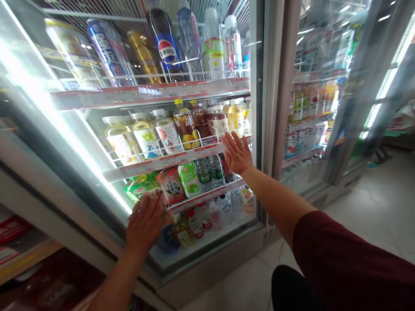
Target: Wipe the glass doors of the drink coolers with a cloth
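Note:
My right hand point(238, 153) reaches out with its fingers spread, flat against or just in front of the glass door of a drinks fridge, at the height of the middle shelf. Lower and to the left, my left hand point(145, 220) presses a pale, crumpled cloth point(155, 191) toward the same glass; the palm covers most of the cloth, and motion blurs it. Behind the glass near the left hand are a red pouch point(170, 185) and a green-and-white pouch point(189, 179). Bottled teas and juices point(167, 134) stand on the shelf nearest the right hand.
A dark cola bottle point(166, 43) and several tall cans stand on the upper shelf. Another glass-doored fridge point(308, 108) continues at right. A wooden-edged shelf point(29, 259) with red packages is at lower left. Pale floor tiles point(379, 211) lie at right.

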The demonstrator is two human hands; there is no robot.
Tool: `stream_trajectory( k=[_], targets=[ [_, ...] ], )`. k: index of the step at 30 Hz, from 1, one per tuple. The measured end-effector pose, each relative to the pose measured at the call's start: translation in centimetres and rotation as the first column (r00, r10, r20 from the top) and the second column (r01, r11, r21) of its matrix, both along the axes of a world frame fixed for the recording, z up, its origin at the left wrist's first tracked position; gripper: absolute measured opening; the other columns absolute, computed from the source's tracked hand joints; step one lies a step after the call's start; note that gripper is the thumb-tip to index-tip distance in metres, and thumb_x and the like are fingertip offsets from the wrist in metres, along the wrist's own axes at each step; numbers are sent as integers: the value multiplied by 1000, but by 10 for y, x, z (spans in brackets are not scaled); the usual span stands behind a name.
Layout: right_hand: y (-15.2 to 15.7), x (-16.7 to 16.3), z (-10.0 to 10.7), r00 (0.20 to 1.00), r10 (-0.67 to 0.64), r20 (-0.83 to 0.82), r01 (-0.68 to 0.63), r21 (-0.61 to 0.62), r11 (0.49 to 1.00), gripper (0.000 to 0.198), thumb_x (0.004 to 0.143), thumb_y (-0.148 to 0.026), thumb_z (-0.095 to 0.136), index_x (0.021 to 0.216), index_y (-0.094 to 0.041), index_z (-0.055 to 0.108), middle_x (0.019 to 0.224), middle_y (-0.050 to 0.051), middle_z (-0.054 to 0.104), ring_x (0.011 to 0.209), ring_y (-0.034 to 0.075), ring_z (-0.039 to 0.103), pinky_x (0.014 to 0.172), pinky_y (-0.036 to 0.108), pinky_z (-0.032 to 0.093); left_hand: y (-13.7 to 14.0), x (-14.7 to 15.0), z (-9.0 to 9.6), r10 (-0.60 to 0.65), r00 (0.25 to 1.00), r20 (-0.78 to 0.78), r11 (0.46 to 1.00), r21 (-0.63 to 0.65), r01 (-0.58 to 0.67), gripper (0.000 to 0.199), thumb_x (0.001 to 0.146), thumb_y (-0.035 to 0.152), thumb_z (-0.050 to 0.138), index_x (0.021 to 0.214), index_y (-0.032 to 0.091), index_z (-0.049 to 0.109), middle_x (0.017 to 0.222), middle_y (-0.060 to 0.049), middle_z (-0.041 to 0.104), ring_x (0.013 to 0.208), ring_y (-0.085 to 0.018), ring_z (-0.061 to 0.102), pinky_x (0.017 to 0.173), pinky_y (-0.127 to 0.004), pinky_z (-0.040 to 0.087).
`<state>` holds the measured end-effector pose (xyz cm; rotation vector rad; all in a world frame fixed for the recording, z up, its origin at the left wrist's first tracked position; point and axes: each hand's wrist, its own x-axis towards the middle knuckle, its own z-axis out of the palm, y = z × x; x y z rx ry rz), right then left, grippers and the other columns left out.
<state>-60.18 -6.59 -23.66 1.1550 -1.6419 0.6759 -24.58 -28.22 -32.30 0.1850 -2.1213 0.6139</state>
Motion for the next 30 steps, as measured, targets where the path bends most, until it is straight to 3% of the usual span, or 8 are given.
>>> stream_trajectory(
  k=[7,9,14,16,22,24,27,30],
  targets=[
    [-1,-2,-1,1000,12,-24,-13,-23,1000,59,112,-35,35,171,-29,35,174,2,45,167,27,32,140,57,17,-33,15,107,100,930,-354,993,95,-71,71,107,32,50,170,6,29,175,-23,31,166,-42,21,136,-66,22],
    [-2,-3,-1,999,14,-40,-15,-33,999,59,112,-35,36,171,-29,35,174,2,46,167,26,33,140,56,16,-26,8,97,139,925,-353,988,119,-103,71,108,29,49,171,7,26,176,-24,28,167,-42,19,135,-69,23],
    [-2,-2,0,1000,5,-26,-6,-14,1000,60,112,-34,35,172,-31,32,176,0,42,167,26,31,141,57,15,-5,-4,15,33,997,-69,999,2,-33,76,103,23,55,173,17,27,167,-22,46,163,-40,32,132,-64,35],
    [-2,-2,0,1000,2,-15,-2,2,1000,61,113,-35,36,173,-31,30,176,0,41,168,27,29,141,57,15,-9,-3,14,-16,998,63,999,-47,19,68,103,25,55,169,19,40,160,-18,56,160,-36,40,133,-57,37],
    [-1,-2,0,1000,1,-2,-1,21,1000,65,113,-34,35,175,-33,19,178,-2,38,169,28,27,141,57,16,-16,-14,136,51,970,-237,995,91,-30,68,108,43,42,170,15,34,176,-13,34,165,-40,26,134,-67,28],
    [-1,-1,1,1000,1,3,-2,22,1000,65,113,-33,35,175,-34,16,178,-2,37,169,28,27,141,57,16,-3,-30,153,48,946,-320,995,98,-18,68,109,39,40,172,13,29,178,-14,28,167,-40,21,136,-67,24],
    [-1,0,1,1000,0,4,0,25,1000,65,113,-33,36,175,-34,18,178,-3,37,169,27,27,142,56,16,21,-56,121,59,954,-295,996,78,-38,67,108,30,44,168,3,33,174,-25,33,166,-42,21,134,-68,27],
    [-1,1,2,1000,-7,-15,7,17,1000,63,113,-33,38,174,-32,24,177,-2,38,168,26,29,142,55,15,36,-75,65,-52,999,-2,998,-31,52,60,105,23,50,163,9,46,164,-19,52,164,-35,31,136,-55,28]
  ],
)
